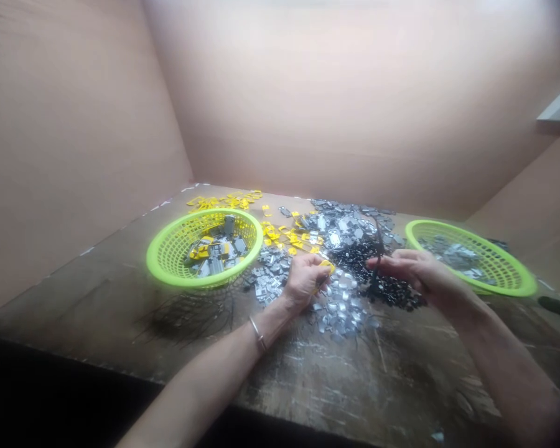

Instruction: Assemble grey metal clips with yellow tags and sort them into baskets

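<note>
My left hand (305,281) pinches a small yellow plastic piece (327,267) between thumb and fingers, over a spread of small silver-grey plastic parts (340,308). My right hand (424,277) reaches in from the right, its fingers closed on a thin dark strand (377,239). That strand rises from a heap of small black parts (394,292) just under the fingertips. The two hands are close together but not touching. A metal bangle (257,334) circles my left wrist.
A lime-green plastic basket (204,284) holds grey and yellow parts at the left. Another (506,291) holds grey parts at the right. Yellow pieces (226,201) and grey parts (345,227) lie scattered on the scarred wooden table (336,379), walled by cardboard (354,93).
</note>
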Demonstrator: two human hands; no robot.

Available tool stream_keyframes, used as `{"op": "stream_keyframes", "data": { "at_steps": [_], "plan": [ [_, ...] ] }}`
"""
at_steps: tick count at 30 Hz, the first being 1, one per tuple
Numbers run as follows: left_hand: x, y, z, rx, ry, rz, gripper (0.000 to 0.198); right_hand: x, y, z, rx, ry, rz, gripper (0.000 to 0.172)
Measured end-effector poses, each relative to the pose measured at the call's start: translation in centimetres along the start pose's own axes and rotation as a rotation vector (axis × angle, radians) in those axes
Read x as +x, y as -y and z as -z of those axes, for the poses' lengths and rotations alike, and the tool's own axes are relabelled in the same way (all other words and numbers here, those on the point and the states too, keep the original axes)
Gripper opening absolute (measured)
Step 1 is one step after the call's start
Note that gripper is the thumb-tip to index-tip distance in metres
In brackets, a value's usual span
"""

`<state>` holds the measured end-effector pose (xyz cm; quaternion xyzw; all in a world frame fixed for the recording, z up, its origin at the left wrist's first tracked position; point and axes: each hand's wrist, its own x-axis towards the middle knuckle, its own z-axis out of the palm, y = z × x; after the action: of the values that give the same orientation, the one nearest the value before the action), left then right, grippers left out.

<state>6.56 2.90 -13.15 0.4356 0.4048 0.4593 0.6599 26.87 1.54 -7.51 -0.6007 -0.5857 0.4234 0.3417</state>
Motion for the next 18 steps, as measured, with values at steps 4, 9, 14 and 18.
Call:
{"op": "stream_keyframes", "data": {
  "at_steps": [4, 9, 14, 18],
  "plan": [
    [-0.2, -0.2, -0.1, 0.007, 0.025, -0.004, 0.012, -1.6, -0.8, -1.9, 0.485, 0.329, -0.083, 0.018],
    [0.2, 0.0, 0.1, -0.01, 0.05, -0.031, 0.011, -2.4, -2.3, -2.8, 0.549, 0.388, -0.052, 0.013],
    [0.4, -0.3, 0.6, -0.014, 0.137, -0.046, 0.012, -2.6, -2.1, -2.1, 0.255, 0.324, 0.007, 0.017],
    [0.2, -0.8, 0.6, -0.024, 0.179, -0.01, 0.02, -2.8, -1.9, -1.9, 0.1, 0.366, 0.039, 0.02]
  ]
}}
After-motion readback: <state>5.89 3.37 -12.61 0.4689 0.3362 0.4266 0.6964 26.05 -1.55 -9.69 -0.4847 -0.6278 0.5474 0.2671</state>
